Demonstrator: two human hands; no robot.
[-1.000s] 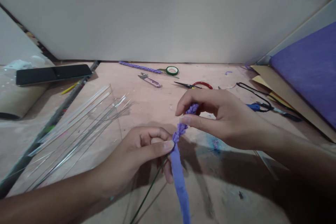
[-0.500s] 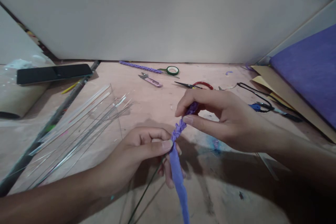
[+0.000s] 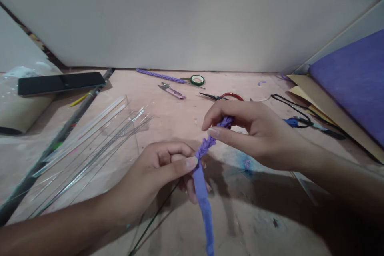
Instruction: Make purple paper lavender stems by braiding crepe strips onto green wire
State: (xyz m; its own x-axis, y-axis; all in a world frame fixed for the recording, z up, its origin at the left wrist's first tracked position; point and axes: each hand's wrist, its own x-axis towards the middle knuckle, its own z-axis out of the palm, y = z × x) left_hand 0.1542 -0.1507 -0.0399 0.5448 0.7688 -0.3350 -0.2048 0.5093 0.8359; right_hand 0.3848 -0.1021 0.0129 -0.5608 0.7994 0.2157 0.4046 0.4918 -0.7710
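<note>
- Pinching a soft purple crepe-paper strip (image 3: 201, 186) above the pinkish wooden table (image 3: 168, 116), two bare hands work at the centre of the view.
- The left hand (image 3: 156, 176) has its grip pressed together, thumb against fingers, on the strip where the flat tail meets the twisted part; a thin dark green wire stem (image 3: 153, 222) runs down from that grip toward the near edge.
- The right hand (image 3: 255, 132) pinches the ruffled, twisted upper end (image 3: 214, 138) between thumb and forefinger.
- The strip looks very light, limp and easy to tear; it likely handles best with a gentle pinch close to the twist, not a pull on the loose tail.
- To the left lies a bundle of thin silvery wires (image 3: 99, 144).
- Near the back wall lie a finished purple twist (image 3: 159, 76), a green tape roll (image 3: 197, 80) and red-handled scissors (image 3: 223, 97).
</note>
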